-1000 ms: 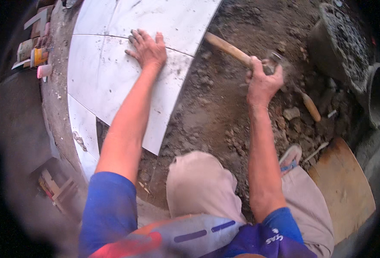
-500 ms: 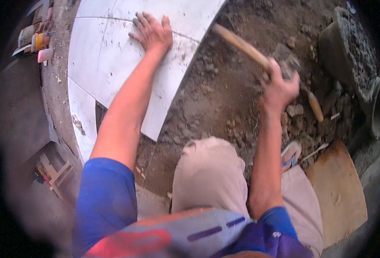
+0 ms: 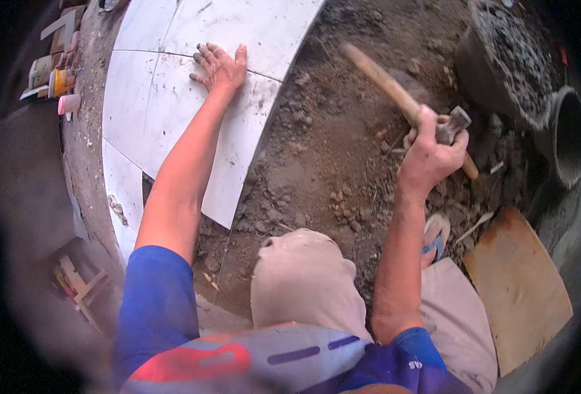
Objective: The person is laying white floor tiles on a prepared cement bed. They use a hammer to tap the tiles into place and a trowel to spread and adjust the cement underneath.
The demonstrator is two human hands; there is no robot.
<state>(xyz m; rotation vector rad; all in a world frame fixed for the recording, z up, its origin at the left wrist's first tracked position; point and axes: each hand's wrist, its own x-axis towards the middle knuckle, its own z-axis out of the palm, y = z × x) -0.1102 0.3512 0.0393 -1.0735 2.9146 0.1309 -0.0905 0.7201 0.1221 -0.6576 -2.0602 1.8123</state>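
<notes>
My left hand (image 3: 219,71) rests flat on a white floor tile (image 3: 241,105), its fingers spread near the joint with the adjoining tiles. In my right hand (image 3: 431,154) is a hammer (image 3: 385,82), gripped close to its metal head. Its wooden handle points away and to the left, above bare soil. The tile's right edge borders that soil. Just beyond my right hand, a tool's wooden handle (image 3: 470,168) lies on the ground; the rest of that tool is hidden behind my hand.
At the far right stands a tub of grey wet mortar (image 3: 517,59), with a round empty-looking bucket (image 3: 569,138) on its side. A brown board (image 3: 520,289) lies at right, near my sandalled foot (image 3: 436,240). Containers (image 3: 60,82) stand at far left, with a wooden frame (image 3: 83,289) lower down.
The hammer has moved right, away from the tile edge, and its head now shows clearly. My left hand stays at about the same place on the tile. The whole view has shifted slightly.
</notes>
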